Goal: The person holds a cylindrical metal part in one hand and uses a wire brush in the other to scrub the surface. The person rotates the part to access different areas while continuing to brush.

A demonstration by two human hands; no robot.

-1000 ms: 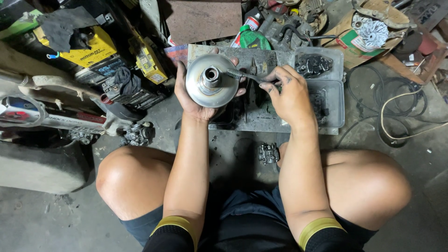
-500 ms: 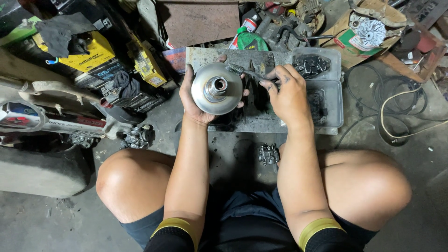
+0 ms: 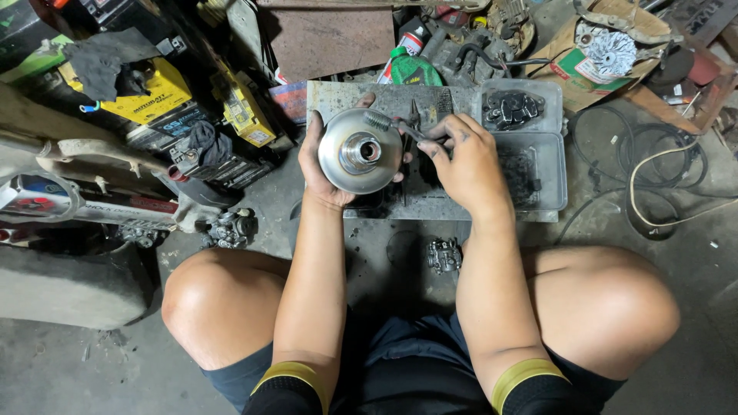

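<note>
Left hand [image 3: 327,165] grip cupped around metal pulley [image 3: 360,151] | right hand [image 3: 465,165] grip pinching brush [image 3: 392,125] against pulley rim

One head-worn camera looks steeply down, close, onto knees and floor.

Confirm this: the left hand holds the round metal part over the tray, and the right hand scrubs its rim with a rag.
Not quite. In the head view the right hand holds a small brush, not a rag, with its bristles at the rim of the round metal part. The rest stands: the left hand holds that part over the tray.
</note>
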